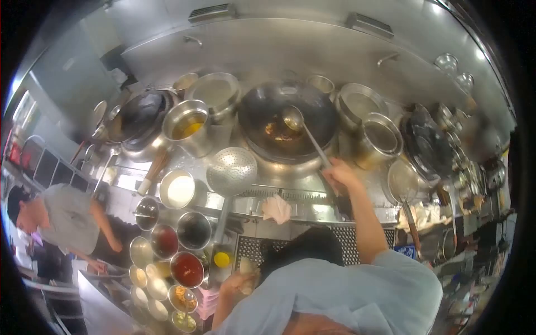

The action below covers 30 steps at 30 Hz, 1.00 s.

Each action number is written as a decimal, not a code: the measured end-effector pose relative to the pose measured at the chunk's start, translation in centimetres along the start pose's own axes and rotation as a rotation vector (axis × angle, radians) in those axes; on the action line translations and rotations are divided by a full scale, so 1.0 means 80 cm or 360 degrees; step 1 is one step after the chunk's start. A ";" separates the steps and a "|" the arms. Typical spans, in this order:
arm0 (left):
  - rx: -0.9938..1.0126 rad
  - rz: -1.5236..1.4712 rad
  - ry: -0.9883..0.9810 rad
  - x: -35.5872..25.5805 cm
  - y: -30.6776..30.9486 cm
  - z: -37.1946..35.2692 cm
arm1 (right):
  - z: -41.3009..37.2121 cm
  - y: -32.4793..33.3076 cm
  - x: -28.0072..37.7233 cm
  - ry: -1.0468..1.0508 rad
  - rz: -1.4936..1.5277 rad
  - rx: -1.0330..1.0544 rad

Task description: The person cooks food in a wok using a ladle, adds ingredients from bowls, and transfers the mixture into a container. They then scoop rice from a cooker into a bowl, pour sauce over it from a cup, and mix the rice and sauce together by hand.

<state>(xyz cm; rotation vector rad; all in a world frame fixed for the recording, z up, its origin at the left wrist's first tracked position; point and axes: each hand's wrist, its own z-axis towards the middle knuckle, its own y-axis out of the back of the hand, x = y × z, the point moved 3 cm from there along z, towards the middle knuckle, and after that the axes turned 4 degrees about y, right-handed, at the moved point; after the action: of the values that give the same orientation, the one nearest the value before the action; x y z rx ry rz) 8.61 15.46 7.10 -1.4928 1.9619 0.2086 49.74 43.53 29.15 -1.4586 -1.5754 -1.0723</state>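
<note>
My right hand point(341, 177) is closed around the handle of a ladle point(292, 118), which slants up and away. The ladle's bowl hangs in the large dark wok point(259, 139), beside a small heap of browned food point(279, 132). Low in the view, my left hand point(237, 283) is closed on a pale, cloth-like bundle point(248, 274) near my body. Its fingers are partly hidden. A yellow round thing point(221, 259) and several seasoning bowls are closest to that hand, among them one of red sauce point(187, 269).
A perforated skimmer point(231, 170) lies left of the wok. Beside it stand a pot of yellow oil point(188, 127) and a bowl of white stuff point(177, 190). A crumpled cloth point(277, 209) rests on the front edge. Pots point(379, 137) and a strainer point(403, 181) are right. A co-worker point(72, 218) stands left.
</note>
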 end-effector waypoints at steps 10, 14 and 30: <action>0.0191 0.0265 0.0498 -0.078 0.016 -0.022 | -0.001 0.012 0.029 0.0183 -0.0122 -0.0171; 0.0266 -0.0019 -0.0008 -0.067 0.014 -0.007 | 0.022 -0.006 0.017 0.0011 0.0053 -0.0089; 0.0108 0.1673 -0.0655 -0.045 -0.095 0.288 | -0.084 0.013 0.045 0.0090 -0.1332 -0.0069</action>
<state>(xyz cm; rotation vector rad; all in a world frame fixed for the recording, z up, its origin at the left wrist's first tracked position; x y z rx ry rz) 25.22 27.10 -6.68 -0.2073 2.1623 0.8025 50.23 38.73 35.20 -0.7536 -2.1919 -1.5827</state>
